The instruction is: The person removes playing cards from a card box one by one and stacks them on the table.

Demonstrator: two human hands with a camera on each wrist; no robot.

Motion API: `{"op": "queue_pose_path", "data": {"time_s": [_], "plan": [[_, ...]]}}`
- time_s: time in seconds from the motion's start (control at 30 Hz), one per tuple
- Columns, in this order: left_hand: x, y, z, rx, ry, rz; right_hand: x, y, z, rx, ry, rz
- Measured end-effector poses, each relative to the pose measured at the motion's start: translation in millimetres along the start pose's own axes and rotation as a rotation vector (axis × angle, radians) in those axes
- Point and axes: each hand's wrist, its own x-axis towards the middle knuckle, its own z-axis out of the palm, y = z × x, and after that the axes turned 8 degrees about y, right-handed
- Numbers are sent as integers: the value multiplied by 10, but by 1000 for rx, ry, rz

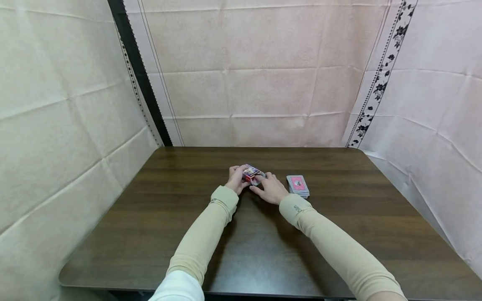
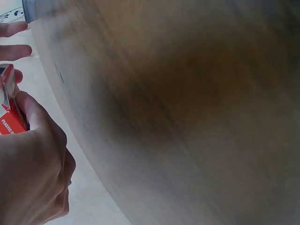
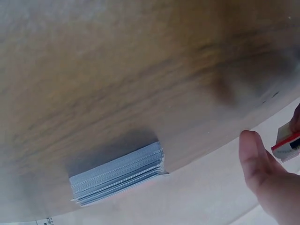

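Note:
Above the table, my left hand (image 1: 236, 177) grips a small red and dark card box (image 1: 250, 172) with a printed face. In the left wrist view, the thumb lies along the red box (image 2: 13, 123), lettered "PLASTIC". My right hand (image 1: 273, 189) is at the box's near right end, by its pale flap, fingers extended. The right wrist view has that hand's thumb (image 3: 255, 157) straight and apart from the box (image 3: 287, 144); its other fingers are mostly hidden there. Just right of my right hand lies a deck of playing cards (image 1: 297, 184), pink pattern up.
The brown wooden table (image 1: 180, 234) has rounded corners, and its front edge runs below my forearms. Pale creased cloth (image 1: 263, 83) hangs behind and on both sides. In the right wrist view the deck (image 3: 119, 173) shows its slightly uneven stacked edges.

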Motion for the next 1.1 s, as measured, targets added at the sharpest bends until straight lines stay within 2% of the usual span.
{"op": "queue_pose_path", "data": {"time_s": [0.27, 0.37, 0.53, 0.67, 0.87, 1.1], "plan": [[5, 1, -2, -23, 16, 1, 6, -22, -21, 8, 114, -49], [4, -2, -8, -20, 17, -4, 2, -38, -39, -4, 133, -59], [26, 9, -35, -26, 32, 5, -11, -66, -73, -51, 127, -67], [47, 36, -56, -40, 48, 12, -28, -68, -114, -74, 86, -26], [28, 68, -91, -55, 69, 20, -65, -21, -166, -55, 33, 3], [24, 64, -114, -66, 80, 32, -82, 35, -220, -23, 91, -2]]}}
